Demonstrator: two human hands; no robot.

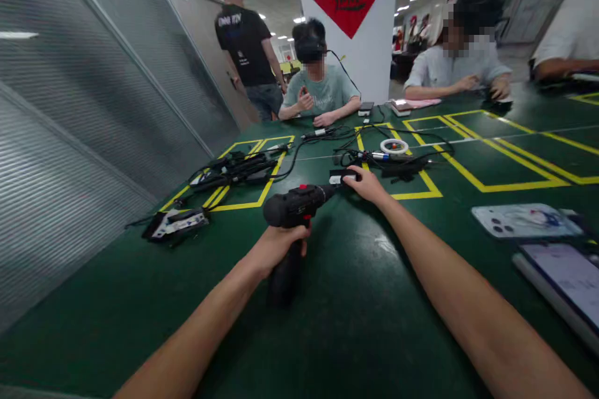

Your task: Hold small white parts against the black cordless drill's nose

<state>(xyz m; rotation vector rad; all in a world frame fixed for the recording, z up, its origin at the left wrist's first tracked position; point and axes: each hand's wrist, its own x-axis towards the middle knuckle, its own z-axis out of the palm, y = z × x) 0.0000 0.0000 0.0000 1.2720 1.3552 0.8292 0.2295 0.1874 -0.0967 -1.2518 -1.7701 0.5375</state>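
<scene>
My left hand (pixel 281 248) is wrapped around the handle of a black cordless drill (pixel 292 207) with red accents. The drill points forward and to the right, and its tip comes up to a small black and white block (pixel 336 177). My right hand (pixel 364 184) grips the right end of that block with thumb and fingers, low over the green table (pixel 355 299). Whether the bit touches the block I cannot tell. Beyond my right hand lie black cables and a black part (pixel 406 168), with a white ring (pixel 394 147) near them.
Bundled black cables (pixel 234 171) lie in a yellow-taped area at left, with a black and white part (pixel 178 224) nearer. On the right are a phone (pixel 526 221) and a thicker device with a lit screen (pixel 564 274). People sit across the table; one person (pixel 246 43) stands behind.
</scene>
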